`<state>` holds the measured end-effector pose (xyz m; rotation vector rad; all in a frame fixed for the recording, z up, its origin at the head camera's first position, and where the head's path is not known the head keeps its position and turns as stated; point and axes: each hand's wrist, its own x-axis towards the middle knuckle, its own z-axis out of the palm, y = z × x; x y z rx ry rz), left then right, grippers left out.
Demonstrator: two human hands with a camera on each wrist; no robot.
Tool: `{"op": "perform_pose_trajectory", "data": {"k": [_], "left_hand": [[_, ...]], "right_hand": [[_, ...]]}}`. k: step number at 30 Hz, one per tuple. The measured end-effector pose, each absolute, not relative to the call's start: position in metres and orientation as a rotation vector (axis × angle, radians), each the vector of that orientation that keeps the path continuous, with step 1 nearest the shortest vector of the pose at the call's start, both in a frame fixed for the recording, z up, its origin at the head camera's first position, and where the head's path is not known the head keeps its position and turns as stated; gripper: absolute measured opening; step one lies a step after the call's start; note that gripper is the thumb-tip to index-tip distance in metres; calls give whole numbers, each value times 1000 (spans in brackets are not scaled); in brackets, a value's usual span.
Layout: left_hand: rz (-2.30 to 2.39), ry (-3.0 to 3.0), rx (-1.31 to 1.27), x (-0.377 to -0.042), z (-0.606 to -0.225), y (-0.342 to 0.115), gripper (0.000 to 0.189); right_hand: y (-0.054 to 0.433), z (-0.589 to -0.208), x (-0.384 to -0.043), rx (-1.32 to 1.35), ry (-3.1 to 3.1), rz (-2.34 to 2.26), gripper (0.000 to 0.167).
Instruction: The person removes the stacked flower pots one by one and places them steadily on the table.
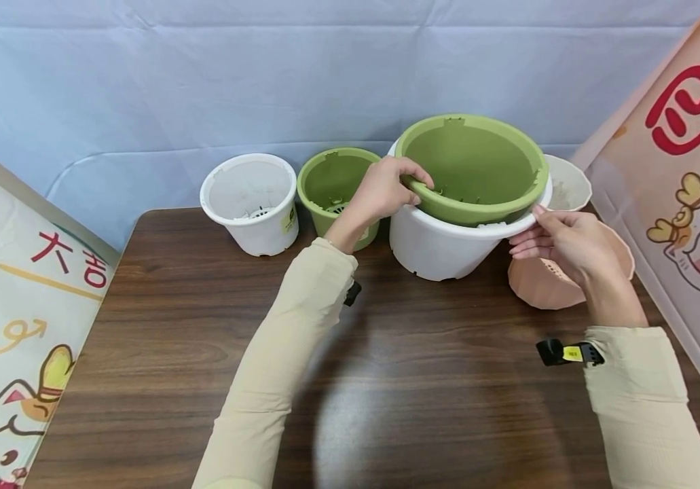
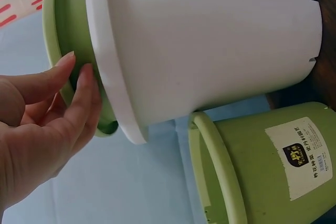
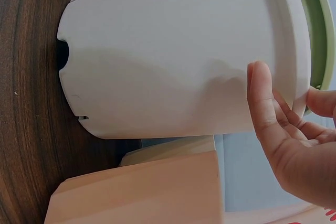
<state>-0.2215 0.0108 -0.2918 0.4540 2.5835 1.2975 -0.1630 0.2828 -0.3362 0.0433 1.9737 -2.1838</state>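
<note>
A large green flowerpot (image 1: pixel 474 159) sits partway down inside a large white flowerpot (image 1: pixel 432 248) at the back of the table, its rim standing above the white one. With thumb and fingers my left hand (image 1: pixel 383 187) grips the green rim at its near left; the left wrist view shows the fingers under that lip. On the other side, my right hand (image 1: pixel 578 244) pinches the white pot's rim between thumb and fingers. In the right wrist view, one finger extends along the white wall (image 3: pixel 173 66).
Left of the nested pair stand a small green pot (image 1: pixel 350 173) with a label and a small white pot (image 1: pixel 264 234). A pink pot (image 1: pixel 545 285) is partly behind my right hand, with a cream pot (image 1: pixel 572 180) farther back. Brown wooden table (image 1: pixel 203 339) beneath; cloth walls close around.
</note>
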Motion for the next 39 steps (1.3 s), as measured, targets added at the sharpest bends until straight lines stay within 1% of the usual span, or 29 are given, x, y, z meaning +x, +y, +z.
{"op": "perform_pose_trajectory", "data": {"k": [18, 39], "left_hand": [[1384, 2608, 378, -214, -273, 9, 28], [1395, 2756, 493, -198, -248, 6, 28]], "right_hand": [[285, -336, -163, 35, 1957, -2200, 26], [285, -337, -164, 4, 1907, -2227, 27]]}}
